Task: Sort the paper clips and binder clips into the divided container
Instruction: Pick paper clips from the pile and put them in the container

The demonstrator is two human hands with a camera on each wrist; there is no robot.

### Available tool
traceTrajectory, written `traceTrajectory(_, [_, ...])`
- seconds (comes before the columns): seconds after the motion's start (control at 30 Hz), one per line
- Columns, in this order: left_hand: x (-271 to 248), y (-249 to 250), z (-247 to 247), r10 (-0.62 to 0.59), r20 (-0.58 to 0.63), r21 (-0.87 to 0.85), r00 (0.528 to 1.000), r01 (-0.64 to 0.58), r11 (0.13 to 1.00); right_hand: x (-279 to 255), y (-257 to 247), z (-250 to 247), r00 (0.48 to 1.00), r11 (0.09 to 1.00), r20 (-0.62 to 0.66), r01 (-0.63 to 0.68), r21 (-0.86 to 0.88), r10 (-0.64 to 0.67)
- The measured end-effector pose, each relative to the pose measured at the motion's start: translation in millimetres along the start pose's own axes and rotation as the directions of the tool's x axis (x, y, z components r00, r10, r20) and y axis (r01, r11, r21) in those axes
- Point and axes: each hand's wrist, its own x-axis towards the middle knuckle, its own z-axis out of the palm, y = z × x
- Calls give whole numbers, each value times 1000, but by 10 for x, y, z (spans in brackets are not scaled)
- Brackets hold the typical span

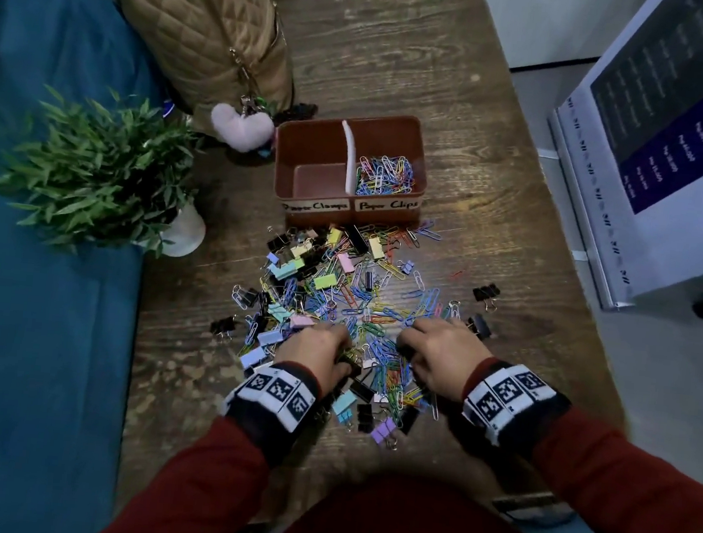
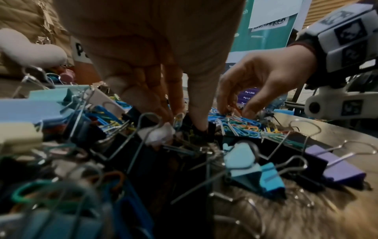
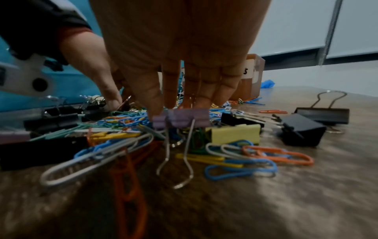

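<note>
1. I see a brown divided container (image 1: pixel 396 139) standing on the wooden surface (image 1: pixel 496 220), just beyond the heap. A white divider (image 1: pixel 350 154) splits it; handwritten labels on the front wall read "Paper Clamps" (left) and "Paper Clips" (right).
2. The right compartment holds a tangle of coloured paper clips (image 1: pixel 386 175). The left compartment shows its bare brown floor.
3. The mixed heap (image 1: pixel 339 291) lies between the container and me. The loose paper clips are thin wire loops in blue, green, orange, yellow and silver. The binder clips (image 1: pixel 324 281) are folded bodies in black, pastel yellow, pink, mint, light blue and lilac, with silver wire handles.
4. My left hand (image 1: pixel 317 355) is down in the near-left of the heap, fingers curled into the clips. Its wrist view shows the fingertips (image 2: pixel 199 122) against a black binder clip; I cannot tell whether they actually grip it.
5. My right hand (image 1: pixel 436 352) is on the near-right of the heap, fingers bent down. In its wrist view the fingertips (image 3: pixel 157 111) pinch a lilac binder clip (image 3: pixel 182 118), handles hanging down.
6. A few black binder clips (image 1: pixel 484 294) lie apart at the heap's right edge.
</note>
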Motion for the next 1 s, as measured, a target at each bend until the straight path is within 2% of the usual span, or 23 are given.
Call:
traceTrajectory(0.13, [3,-25,24,12,-57,-28,998,-13,1000,-51,84,6,989,985,-72,-117,127,127])
traceTrajectory(0.27, [3,-84,28,47,-121,-88,991,-58,994,-175,185,-16,953,969,-175,-238,67,247])
traceTrajectory(0.37, [-2,-117,14,-16,-155,-188,988,-13,982,-226,185,-19,955,968,-165,-251,-4,247])
traceTrajectory(0.5, [-11,-127,-26,-58,-197,-275,979,2,962,-228,139,63,962,979,-211,-191,-71,173])
traceTrajectory(0.63, [1,-67,-31,-21,-209,-242,978,-31,970,-201,13,138,958,962,-263,-175,-210,117])
traceTrajectory(0.8, [-19,-38,-18,-40,-271,-233,962,-25,972,-136,-50,157,958,944,-206,-246,-221,202])
traceTrajectory(1.0, [-93,-17,93,49,-135,38,990,-44,998,-93,-84,156,950,949,-167,-287,-133,264])
